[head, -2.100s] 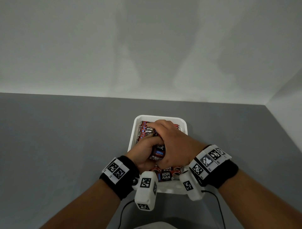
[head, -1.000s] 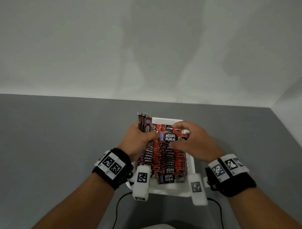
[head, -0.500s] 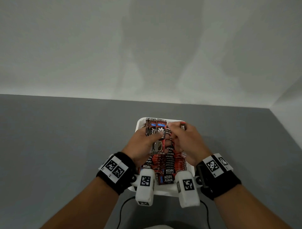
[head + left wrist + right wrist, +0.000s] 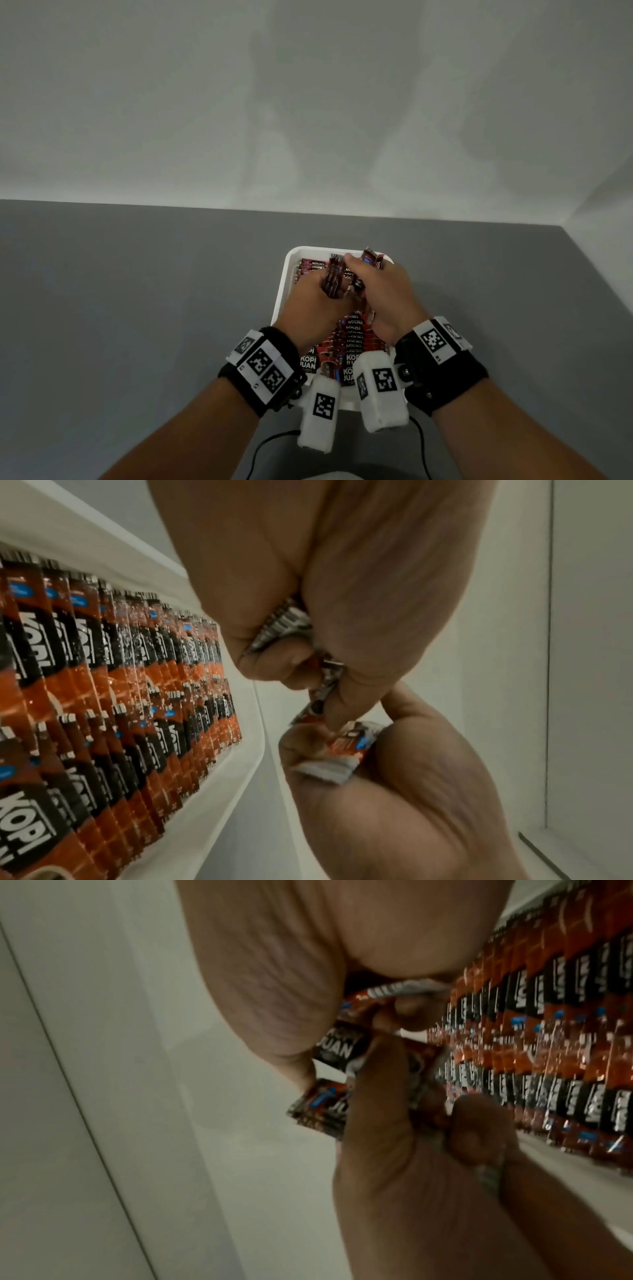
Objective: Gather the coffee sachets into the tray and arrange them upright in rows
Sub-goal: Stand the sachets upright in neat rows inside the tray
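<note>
Red-and-black "KOPI JUAN" sachets [image 4: 352, 337], upright in white tray [image 4: 281, 298]

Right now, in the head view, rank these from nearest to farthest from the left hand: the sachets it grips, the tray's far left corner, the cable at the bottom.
1. Gripped sachets, in the left hand.
2. Tray corner, just beyond, up-left.
3. Cable, behind the wrist, near the body.

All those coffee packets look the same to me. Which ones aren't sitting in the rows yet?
The few sachets gripped by the left hand and right hand above the far end of the white tray. The others stand packed in rows inside it.
</note>
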The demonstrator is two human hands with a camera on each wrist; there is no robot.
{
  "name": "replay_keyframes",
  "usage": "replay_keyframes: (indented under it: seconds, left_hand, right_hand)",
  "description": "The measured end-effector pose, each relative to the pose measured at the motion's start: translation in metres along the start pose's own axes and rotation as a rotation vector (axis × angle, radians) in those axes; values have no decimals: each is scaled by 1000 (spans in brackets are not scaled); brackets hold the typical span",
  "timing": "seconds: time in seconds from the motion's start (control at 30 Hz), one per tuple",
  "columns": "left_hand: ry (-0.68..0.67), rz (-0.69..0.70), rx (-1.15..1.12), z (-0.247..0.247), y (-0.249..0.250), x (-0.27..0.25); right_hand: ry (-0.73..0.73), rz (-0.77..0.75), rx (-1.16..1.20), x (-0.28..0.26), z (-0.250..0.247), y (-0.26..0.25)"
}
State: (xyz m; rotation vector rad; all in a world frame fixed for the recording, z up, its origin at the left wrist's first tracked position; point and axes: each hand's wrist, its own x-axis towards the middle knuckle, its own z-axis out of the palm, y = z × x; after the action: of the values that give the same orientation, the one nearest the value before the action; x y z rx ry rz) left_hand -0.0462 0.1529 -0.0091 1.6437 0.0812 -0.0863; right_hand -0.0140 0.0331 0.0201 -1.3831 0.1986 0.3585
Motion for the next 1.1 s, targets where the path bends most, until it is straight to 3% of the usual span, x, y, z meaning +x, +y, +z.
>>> replay_keyframes:
  seconds: [0.17,0.23,0.37,0.6,0.77,0.87,0.93,1.03,1.1]
  left_hand:
    - [-36,-267,-423,-6,-1,-1]
    - [-57,-275,-480,-9,-1,-1]
    - [-58,-199,-413,-6,0,-4]
    - [28,-154,-221,-7,-6,-5]
    - [83,-14,-88,-5,-6,-5]
    - [10,72,36,2,-4,-5]
    - [-23,-19,-54,5,-4,-6]
    - [-57,-268,-422,1,-3,-7]
    - [-90,-307,-532,-5,-2,-6]
  right_hand:
    - [119,63,167,15,-14,-5]
    - [95,61,102,14,-20,-3]
    - [-73,29,-16,1,-18,-1]
    - [56,-38,-101,12,-28,6]
    - [22,-52,-37,6,-21,6]
    - [17,-54,-55,8,-11,6]
    - [70,-50,-44,12,-10,5]
    - [137,14,72,18,-17,2]
    - [113,10,39,15,-22,0]
